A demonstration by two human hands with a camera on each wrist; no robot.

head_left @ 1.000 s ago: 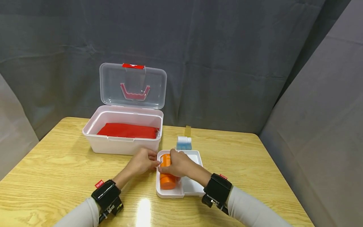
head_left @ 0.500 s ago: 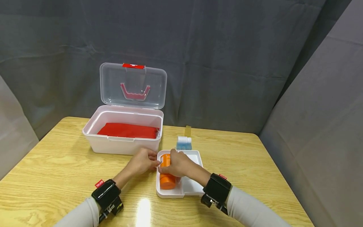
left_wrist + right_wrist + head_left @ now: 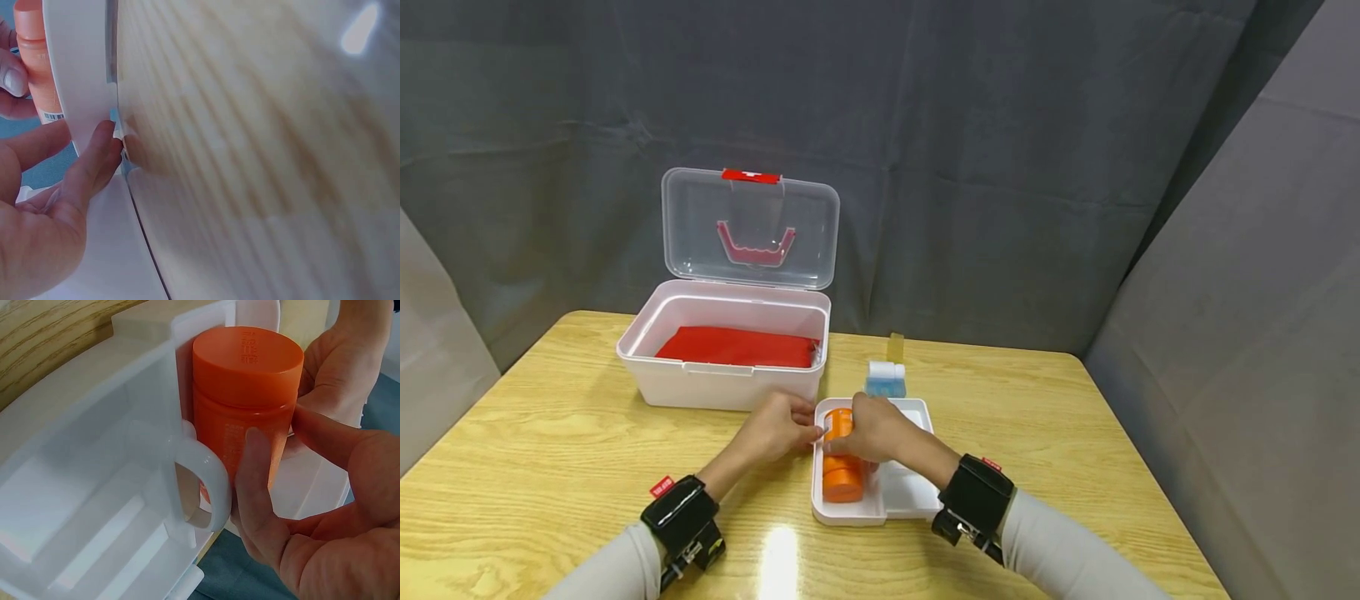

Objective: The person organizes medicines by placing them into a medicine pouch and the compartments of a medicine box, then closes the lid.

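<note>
An orange screw-cap bottle (image 3: pixel 842 482) lies in the left compartment of a white tray (image 3: pixel 850 518), its cap toward the near side. My right hand (image 3: pixel 876 429) reaches over from the right and grips the bottle between thumb and fingers. In the right wrist view, the bottle's cap (image 3: pixel 247 356) and my fingers along its side show up close, near the tray's white loop handle (image 3: pixel 219 481). My left hand (image 3: pixel 778 429) holds the tray's left wall, thumb at the rim and fingers (image 3: pixel 94 156) against the outside.
Behind my left hand stands a white box (image 3: pixel 722 387) with its clear lid (image 3: pixel 748 229) raised and a red pouch (image 3: pixel 737 346) inside. Past the tray lie a white roll (image 3: pixel 886 369), a blue packet (image 3: pixel 885 387) and a yellowish strip (image 3: pixel 895 347). Grey cloth (image 3: pixel 1000 208) hangs behind the table.
My right thumb has slid slightly to the right on the bottle. The bottle, tray and left hand stay practically where they were.
</note>
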